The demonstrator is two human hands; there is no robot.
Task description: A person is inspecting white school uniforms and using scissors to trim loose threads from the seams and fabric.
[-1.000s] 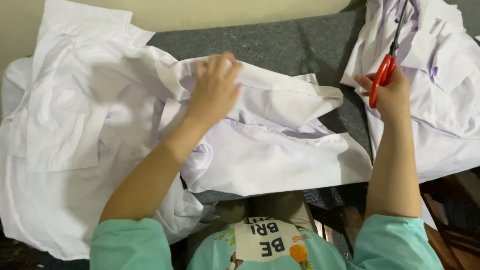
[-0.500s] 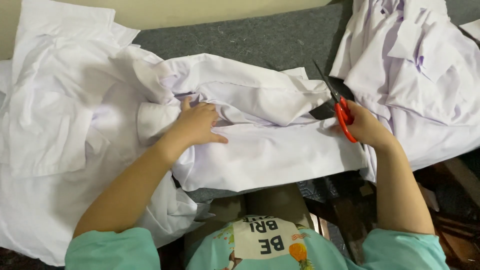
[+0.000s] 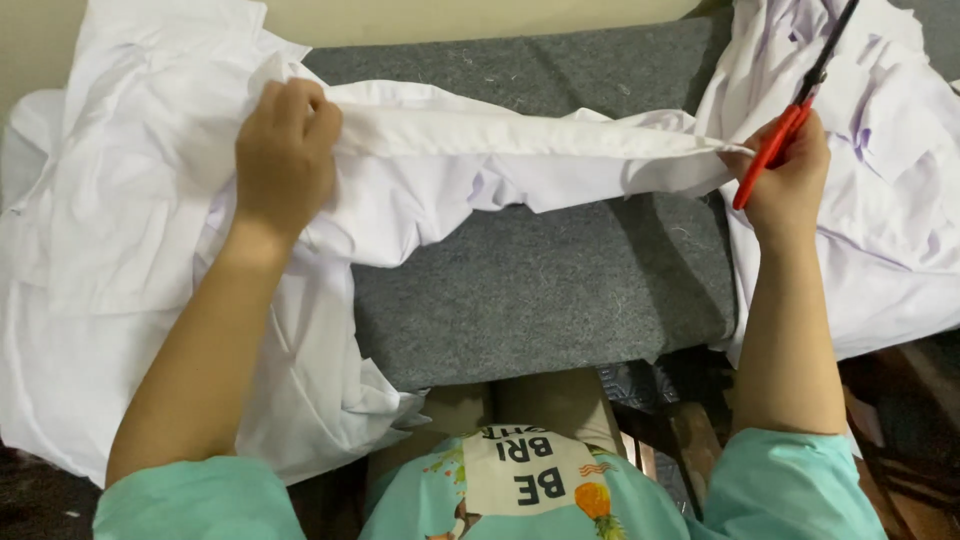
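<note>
Cloth [image 3: 520,135] now lifted taut off the table [image 3: 540,290]: my left hand [image 3: 285,155] clamps it at nine o'clock, right hand [image 3: 790,180] grips scissors [image 3: 790,120] plus its three o'clock end.

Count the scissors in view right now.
1: red-handled scissors in the right hand, blades pointing up over the white fabric. More could be hidden under the cloth.
</note>
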